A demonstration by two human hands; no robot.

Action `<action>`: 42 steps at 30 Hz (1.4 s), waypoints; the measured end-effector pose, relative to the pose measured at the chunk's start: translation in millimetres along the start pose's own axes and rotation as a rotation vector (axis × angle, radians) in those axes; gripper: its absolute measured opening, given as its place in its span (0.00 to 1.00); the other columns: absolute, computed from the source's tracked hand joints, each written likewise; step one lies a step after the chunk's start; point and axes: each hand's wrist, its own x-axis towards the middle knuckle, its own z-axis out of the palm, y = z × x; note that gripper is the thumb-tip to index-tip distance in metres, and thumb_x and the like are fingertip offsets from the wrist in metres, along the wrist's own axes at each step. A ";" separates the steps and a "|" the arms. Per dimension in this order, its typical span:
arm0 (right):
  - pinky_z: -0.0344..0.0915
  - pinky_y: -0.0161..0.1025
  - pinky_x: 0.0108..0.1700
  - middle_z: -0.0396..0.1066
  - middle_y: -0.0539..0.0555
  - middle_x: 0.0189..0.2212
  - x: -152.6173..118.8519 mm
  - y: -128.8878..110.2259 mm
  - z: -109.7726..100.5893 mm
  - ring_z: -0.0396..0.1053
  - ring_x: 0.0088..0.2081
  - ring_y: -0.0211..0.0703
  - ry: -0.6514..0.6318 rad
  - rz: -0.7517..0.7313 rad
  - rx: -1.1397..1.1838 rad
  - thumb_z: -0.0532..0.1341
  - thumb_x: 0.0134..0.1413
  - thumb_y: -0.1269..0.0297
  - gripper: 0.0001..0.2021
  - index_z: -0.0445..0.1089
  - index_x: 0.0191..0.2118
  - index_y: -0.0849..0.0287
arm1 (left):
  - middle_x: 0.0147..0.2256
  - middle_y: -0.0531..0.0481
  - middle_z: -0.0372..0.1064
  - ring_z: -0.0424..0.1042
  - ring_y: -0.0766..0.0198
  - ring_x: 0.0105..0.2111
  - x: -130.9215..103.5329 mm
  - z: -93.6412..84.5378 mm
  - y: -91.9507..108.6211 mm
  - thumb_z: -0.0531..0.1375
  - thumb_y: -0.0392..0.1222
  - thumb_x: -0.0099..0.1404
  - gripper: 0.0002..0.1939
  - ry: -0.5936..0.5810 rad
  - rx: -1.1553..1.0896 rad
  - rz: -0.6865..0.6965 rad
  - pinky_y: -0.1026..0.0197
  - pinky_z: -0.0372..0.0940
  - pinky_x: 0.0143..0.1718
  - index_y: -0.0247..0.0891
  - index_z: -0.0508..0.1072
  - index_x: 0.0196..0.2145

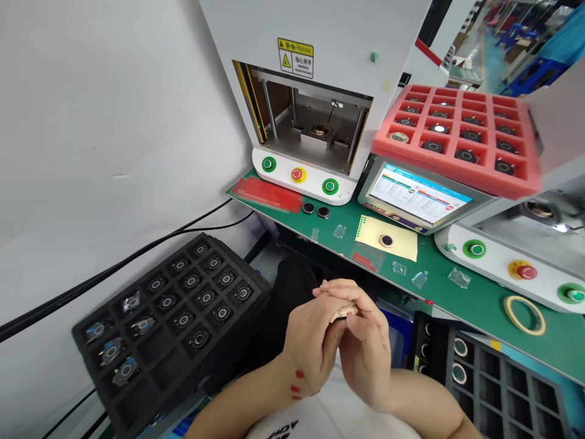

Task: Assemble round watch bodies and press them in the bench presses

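My left hand (313, 332) and my right hand (368, 341) are pressed together in front of my chest, both closed around a gold-rimmed watch case (343, 313). Only a slice of its pale gold edge shows between the fingers; the rest is hidden. Small red stickers (295, 389) are on my left wrist. Past the hands, a gold-rimmed watch case (386, 241) lies on a yellow note sheet (365, 238) on the green bench. Two dark watch cases (316, 210) sit side by side near the press.
A black foam tray (158, 360) of watch parts is at left, another foam tray (516, 381) at lower right. A pink foam tray (457, 163) rests above a screen (415, 192). The press (315, 146) stands ahead. A tape roll (506, 308) and plastic film scraps (459, 278) lie on the bench.
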 end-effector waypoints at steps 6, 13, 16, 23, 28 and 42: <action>0.65 0.37 0.52 0.75 0.48 0.38 -0.5 2.2 4.9 0.72 0.43 0.40 0.064 -0.025 0.030 0.54 0.50 0.72 0.15 0.77 0.37 0.52 | 0.32 0.47 0.74 0.75 0.64 0.31 -0.6 1.4 -3.4 0.48 0.36 0.70 0.10 0.029 0.102 0.083 0.64 0.68 0.34 0.36 0.68 0.42; 0.66 0.36 0.52 0.75 0.47 0.37 -0.5 5.9 8.6 0.73 0.42 0.39 0.091 -0.035 0.086 0.54 0.53 0.71 0.14 0.77 0.34 0.52 | 0.31 0.48 0.74 0.75 0.63 0.30 3.1 1.7 -6.5 0.48 0.35 0.69 0.10 0.058 0.176 0.168 0.63 0.68 0.31 0.38 0.68 0.41; 0.68 0.35 0.49 0.75 0.48 0.38 -0.1 5.8 7.9 0.73 0.43 0.39 0.085 -0.041 0.086 0.55 0.54 0.70 0.13 0.77 0.35 0.52 | 0.30 0.48 0.74 0.74 0.62 0.29 1.1 2.7 -9.1 0.49 0.34 0.68 0.09 0.065 0.158 0.168 0.62 0.67 0.31 0.38 0.68 0.41; 0.70 0.34 0.30 0.71 0.55 0.47 4.9 -7.4 -20.3 0.72 0.33 0.38 -0.139 0.110 -0.140 0.52 0.64 0.58 0.15 0.73 0.48 0.54 | 0.32 0.51 0.68 0.66 0.71 0.21 0.6 2.5 -6.0 0.50 0.42 0.71 0.09 0.012 -0.649 -0.359 0.69 0.63 0.21 0.38 0.68 0.39; 0.60 0.57 0.61 0.62 0.60 0.58 5.5 -8.2 -39.6 0.60 0.60 0.57 -0.297 -0.510 -0.535 0.66 0.46 0.73 0.36 0.56 0.62 0.54 | 0.26 0.50 0.66 0.63 0.71 0.22 8.4 -2.6 1.8 0.55 0.50 0.68 0.16 -0.065 -1.217 -0.683 0.70 0.58 0.21 0.34 0.69 0.31; 0.73 0.44 0.52 0.74 0.57 0.51 21.2 0.5 -58.0 0.75 0.49 0.49 -0.475 -0.575 -0.325 0.75 0.38 0.73 0.38 0.62 0.57 0.53 | 0.22 0.51 0.63 0.59 0.71 0.21 2.7 5.6 13.6 0.58 0.56 0.65 0.21 -0.049 -1.238 -0.757 0.70 0.54 0.22 0.34 0.67 0.28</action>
